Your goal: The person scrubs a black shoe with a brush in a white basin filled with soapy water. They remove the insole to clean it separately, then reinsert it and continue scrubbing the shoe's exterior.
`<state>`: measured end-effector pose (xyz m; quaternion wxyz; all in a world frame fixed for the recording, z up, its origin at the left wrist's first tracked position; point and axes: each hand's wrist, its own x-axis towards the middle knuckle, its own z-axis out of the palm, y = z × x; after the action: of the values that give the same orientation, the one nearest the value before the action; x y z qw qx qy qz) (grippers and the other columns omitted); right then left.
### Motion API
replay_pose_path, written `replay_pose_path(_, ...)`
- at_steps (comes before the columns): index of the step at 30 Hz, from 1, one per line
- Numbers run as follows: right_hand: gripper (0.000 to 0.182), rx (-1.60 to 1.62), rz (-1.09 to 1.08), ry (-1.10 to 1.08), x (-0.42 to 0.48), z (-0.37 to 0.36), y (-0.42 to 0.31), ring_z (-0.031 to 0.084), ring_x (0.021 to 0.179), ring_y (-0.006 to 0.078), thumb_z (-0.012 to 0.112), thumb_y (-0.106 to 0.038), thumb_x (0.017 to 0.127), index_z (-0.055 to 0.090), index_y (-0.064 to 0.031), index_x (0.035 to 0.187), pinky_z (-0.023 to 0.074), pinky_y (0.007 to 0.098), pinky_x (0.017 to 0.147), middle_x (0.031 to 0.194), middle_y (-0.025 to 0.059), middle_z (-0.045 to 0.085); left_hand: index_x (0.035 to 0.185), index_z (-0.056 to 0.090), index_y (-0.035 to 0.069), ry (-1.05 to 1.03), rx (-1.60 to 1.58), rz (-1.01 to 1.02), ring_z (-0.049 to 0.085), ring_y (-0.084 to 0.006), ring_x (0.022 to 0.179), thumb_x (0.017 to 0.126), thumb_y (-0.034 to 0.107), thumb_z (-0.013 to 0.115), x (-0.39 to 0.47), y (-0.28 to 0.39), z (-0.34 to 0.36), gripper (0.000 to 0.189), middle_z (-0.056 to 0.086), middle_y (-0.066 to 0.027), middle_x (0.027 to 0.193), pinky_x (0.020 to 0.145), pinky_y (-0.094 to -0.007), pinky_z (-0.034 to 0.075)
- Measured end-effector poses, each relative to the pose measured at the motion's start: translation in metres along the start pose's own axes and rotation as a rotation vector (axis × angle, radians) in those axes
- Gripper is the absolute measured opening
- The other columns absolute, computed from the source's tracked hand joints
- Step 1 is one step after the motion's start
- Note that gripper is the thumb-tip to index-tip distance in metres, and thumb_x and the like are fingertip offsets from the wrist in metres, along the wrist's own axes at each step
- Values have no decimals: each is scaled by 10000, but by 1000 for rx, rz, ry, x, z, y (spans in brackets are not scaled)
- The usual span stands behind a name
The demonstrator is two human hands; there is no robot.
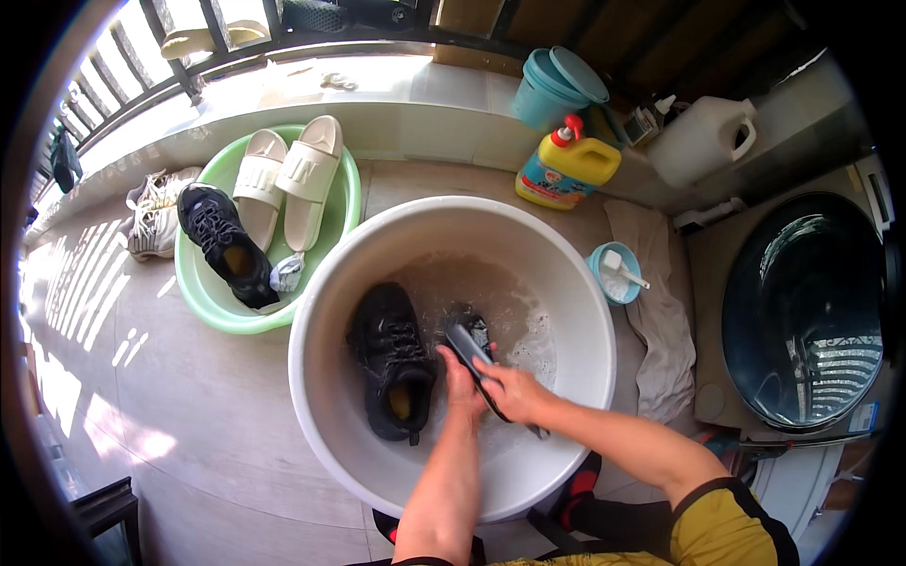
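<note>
A large white plastic basin (315, 431) holds shallow brownish water with some suds. Inside it, to the left, a black lace-up shoe (395, 361) stands with its opening towards me. Over the basin's middle, my left hand (463, 382) grips a second dark shoe (463, 315), mostly covered by the hands and the brush. My right hand (515, 393) is closed around a grey-handled brush (471, 348), laid along that shoe; its bristles are hidden.
At the upper left, a green basin (354, 184) holds pale slides (309, 177) and a black shoe (225, 244). Beyond the white basin stand a yellow detergent jug (566, 173) and a small blue tub of powder (614, 286). A cloth (655, 318) and a washing machine (800, 311) are right.
</note>
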<state>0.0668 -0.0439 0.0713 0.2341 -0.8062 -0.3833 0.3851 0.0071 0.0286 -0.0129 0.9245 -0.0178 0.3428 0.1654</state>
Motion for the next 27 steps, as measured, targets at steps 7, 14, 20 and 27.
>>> replay_pose_path(7,377,-117,135,97,30,-15,-9,536,852,394,432,-190,823,439,-131,1195,431,392,742,928,242,552,1071,494,63,78,-89,41,529,-208,885,830,523,355,-6,-18,17,537,552,-74,1004,779,-338,438)
replay_pose_path(14,424,8,138,-64,-18,-5,-6,508,932,394,463,-172,810,401,-165,1229,419,373,808,1008,243,530,1023,510,88,63,-22,80,547,-192,779,789,607,327,6,-6,-12,598,584,-85,891,685,-325,457)
replay_pose_path(20,393,-18,166,124,43,-17,-4,507,903,406,445,-183,820,421,-138,1210,425,390,763,978,251,532,1086,469,56,35,-79,96,502,-199,927,821,531,375,1,-26,16,552,528,-44,1014,798,-324,420)
replay_pose_path(27,424,-42,-10,-24,-11,1,7,513,892,410,456,-231,805,409,-190,1224,422,408,788,993,239,531,1012,495,95,105,-40,94,542,-209,757,708,716,303,2,-13,-15,718,570,-110,861,696,-334,457)
